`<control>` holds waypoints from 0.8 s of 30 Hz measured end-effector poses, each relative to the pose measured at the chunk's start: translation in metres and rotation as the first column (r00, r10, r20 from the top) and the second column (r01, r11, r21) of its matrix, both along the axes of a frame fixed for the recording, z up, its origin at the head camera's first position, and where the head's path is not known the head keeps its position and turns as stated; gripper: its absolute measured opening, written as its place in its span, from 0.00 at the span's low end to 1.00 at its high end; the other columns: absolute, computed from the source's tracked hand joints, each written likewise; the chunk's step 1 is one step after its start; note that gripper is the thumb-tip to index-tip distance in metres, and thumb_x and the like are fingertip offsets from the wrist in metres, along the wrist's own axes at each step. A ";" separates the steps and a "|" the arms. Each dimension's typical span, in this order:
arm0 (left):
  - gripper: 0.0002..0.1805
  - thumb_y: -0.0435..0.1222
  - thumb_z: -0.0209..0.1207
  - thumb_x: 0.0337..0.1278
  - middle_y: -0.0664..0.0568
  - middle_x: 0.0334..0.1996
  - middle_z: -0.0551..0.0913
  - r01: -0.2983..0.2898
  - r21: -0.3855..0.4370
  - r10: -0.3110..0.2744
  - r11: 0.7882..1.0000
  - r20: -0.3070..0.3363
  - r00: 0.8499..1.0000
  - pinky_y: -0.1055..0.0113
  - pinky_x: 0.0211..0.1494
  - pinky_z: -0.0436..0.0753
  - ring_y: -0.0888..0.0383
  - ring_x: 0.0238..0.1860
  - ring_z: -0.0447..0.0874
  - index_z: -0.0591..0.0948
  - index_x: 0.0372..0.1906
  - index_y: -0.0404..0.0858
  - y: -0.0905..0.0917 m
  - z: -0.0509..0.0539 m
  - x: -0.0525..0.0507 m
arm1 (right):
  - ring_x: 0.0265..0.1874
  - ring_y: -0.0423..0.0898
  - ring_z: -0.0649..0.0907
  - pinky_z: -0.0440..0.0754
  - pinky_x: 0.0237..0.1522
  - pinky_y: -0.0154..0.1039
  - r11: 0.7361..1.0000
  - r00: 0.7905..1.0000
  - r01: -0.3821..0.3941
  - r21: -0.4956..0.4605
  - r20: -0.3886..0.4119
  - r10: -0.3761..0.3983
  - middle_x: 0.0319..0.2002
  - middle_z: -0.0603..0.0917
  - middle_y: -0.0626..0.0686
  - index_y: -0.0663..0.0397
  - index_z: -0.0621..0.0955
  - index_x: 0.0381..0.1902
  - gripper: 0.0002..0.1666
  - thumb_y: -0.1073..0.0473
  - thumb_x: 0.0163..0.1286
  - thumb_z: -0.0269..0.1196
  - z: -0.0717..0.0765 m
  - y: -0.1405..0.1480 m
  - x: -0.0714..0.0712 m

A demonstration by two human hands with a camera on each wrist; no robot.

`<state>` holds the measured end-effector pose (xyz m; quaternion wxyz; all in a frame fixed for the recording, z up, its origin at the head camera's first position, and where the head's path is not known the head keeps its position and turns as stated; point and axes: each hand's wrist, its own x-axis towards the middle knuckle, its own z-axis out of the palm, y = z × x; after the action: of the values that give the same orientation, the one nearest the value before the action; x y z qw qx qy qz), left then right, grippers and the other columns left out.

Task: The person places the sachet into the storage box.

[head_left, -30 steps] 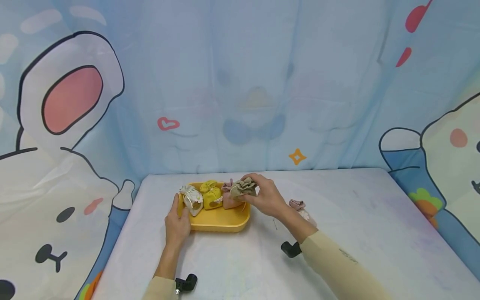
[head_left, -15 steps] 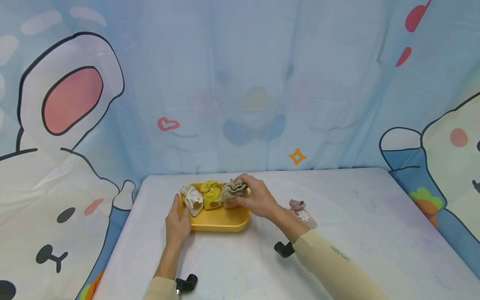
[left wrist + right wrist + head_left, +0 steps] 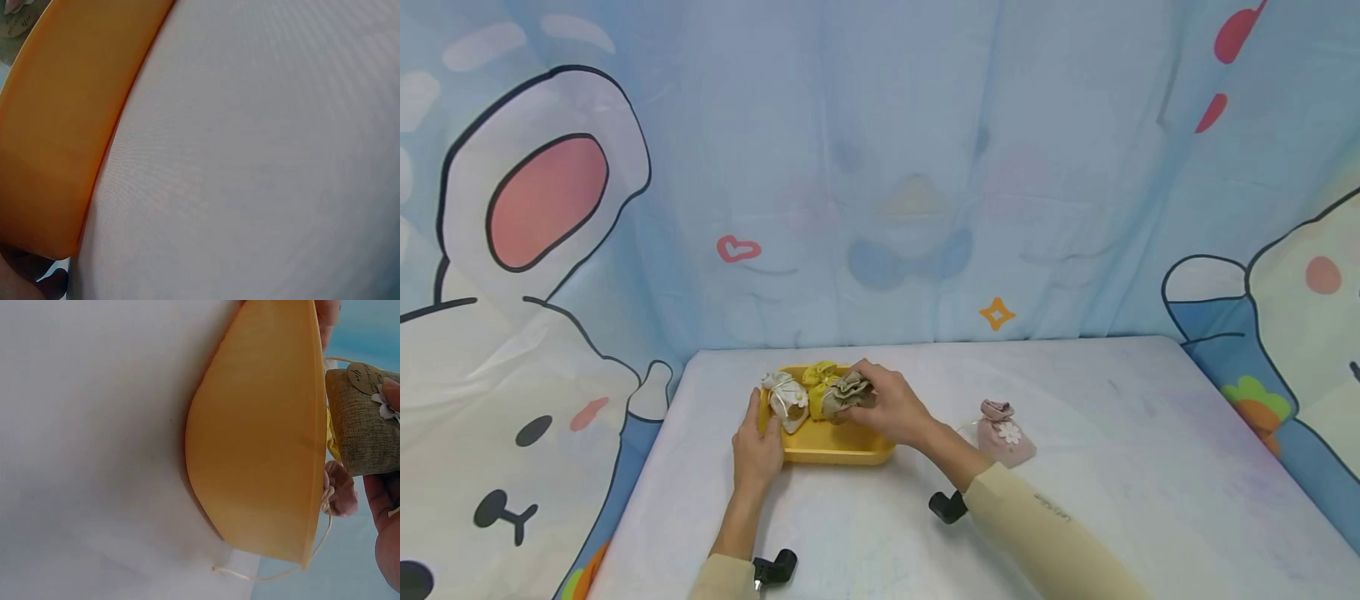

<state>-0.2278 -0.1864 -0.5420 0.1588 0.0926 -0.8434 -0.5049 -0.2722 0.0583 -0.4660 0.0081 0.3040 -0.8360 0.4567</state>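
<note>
Nearest are two beige sleeves, the left [image 3: 724, 577] and the right [image 3: 1045, 529], with two small black wrist devices, one by the left wrist [image 3: 777, 567] and one by the right [image 3: 948, 507]. Two bare hands lie beyond them. The left hand [image 3: 757, 454] grips the near left corner of one yellow, round-cornered tray [image 3: 838, 457], which stands on a desk [image 3: 1120, 467] covered in white. The right hand [image 3: 895, 408] grasps one grey-green woven cloth pouch [image 3: 848, 394] over the tray; whether that pouch touches the tray's bottom cannot be told. It bears one round brown tag [image 3: 359, 376] and one white flower [image 3: 382, 403].

Five pouches are visible in all. Besides the grasped one, three are in the tray: one white cloth pouch [image 3: 787, 398] at the left end, one bright yellow cloth pouch [image 3: 819, 377] just beside it, partly covered by the grasped pouch, and one dusty-pink cloth pouch [image 3: 341, 492], seen only in the right wrist view. The fifth, a pale pink cloth pouch [image 3: 1006, 442] with one white flower, lies on the desk to the right, well apart from the tray.

Farthest is one blue curtain [image 3: 917, 125] printed with two white cartoon animals [image 3: 482, 417].
</note>
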 end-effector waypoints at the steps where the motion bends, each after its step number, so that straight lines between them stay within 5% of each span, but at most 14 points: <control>1: 0.36 0.36 0.49 0.73 0.40 0.81 0.60 0.000 -0.001 0.000 1.000 0.000 1.000 0.46 0.84 0.59 0.41 0.81 0.57 0.57 0.83 0.35 0.000 0.000 0.000 | 0.47 0.42 0.84 0.85 0.48 0.38 1.000 1.000 0.002 0.008 -0.001 -0.002 0.47 0.86 0.46 0.44 0.80 0.50 0.22 0.61 0.62 0.76 0.000 -0.002 0.000; 3: 0.36 0.36 0.49 0.73 0.40 0.81 0.60 0.000 0.001 0.000 1.000 0.000 1.000 0.46 0.84 0.59 0.41 0.81 0.57 0.57 0.83 0.35 0.000 -0.001 0.000 | 0.46 0.42 0.84 0.86 0.48 0.39 1.000 1.000 0.000 0.015 0.001 0.000 0.46 0.86 0.47 0.46 0.79 0.49 0.21 0.62 0.61 0.76 -0.002 -0.006 0.000; 6: 0.36 0.36 0.49 0.73 0.40 0.81 0.60 0.001 0.003 -0.001 1.000 0.000 1.000 0.46 0.84 0.58 0.41 0.81 0.57 0.57 0.83 0.36 0.001 0.000 0.000 | 0.51 0.43 0.85 0.81 0.66 0.44 1.000 1.000 0.003 0.020 0.015 -0.003 0.46 0.87 0.46 0.46 0.80 0.49 0.22 0.61 0.60 0.77 -0.003 -0.013 -0.001; 10: 0.36 0.36 0.49 0.73 0.40 0.81 0.59 0.000 0.008 0.000 1.000 0.000 1.000 0.45 0.85 0.57 0.40 0.82 0.56 0.57 0.83 0.36 0.001 0.000 0.000 | 0.51 0.43 0.84 0.78 0.69 0.49 0.999 1.000 0.013 0.052 0.024 -0.015 0.46 0.87 0.44 0.45 0.81 0.49 0.23 0.58 0.59 0.79 -0.006 -0.021 -0.001; 13: 0.36 0.36 0.49 0.73 0.41 0.81 0.60 -0.003 0.009 0.003 1.000 0.000 1.000 0.45 0.85 0.58 0.40 0.81 0.56 0.57 0.83 0.36 0.001 -0.001 0.000 | 0.47 0.43 0.81 0.78 0.58 0.50 0.994 1.000 0.010 0.107 0.011 -0.011 0.45 0.86 0.44 0.45 0.81 0.49 0.24 0.54 0.58 0.80 -0.008 -0.027 0.000; 24: 0.36 0.36 0.50 0.73 0.40 0.80 0.62 -0.008 0.001 0.008 1.000 -0.019 1.000 0.45 0.84 0.60 0.40 0.81 0.59 0.59 0.82 0.35 -0.001 -0.002 0.000 | 0.45 0.40 0.81 0.81 0.46 0.36 0.986 0.996 -0.060 0.156 0.075 0.048 0.44 0.85 0.44 0.46 0.80 0.49 0.23 0.52 0.60 0.78 -0.017 -0.047 0.000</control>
<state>-0.2283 -0.1873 -0.5443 0.1686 0.0914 -0.8412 -0.5056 -0.2727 0.0115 -0.4825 -0.0583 0.3098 -0.8609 0.3994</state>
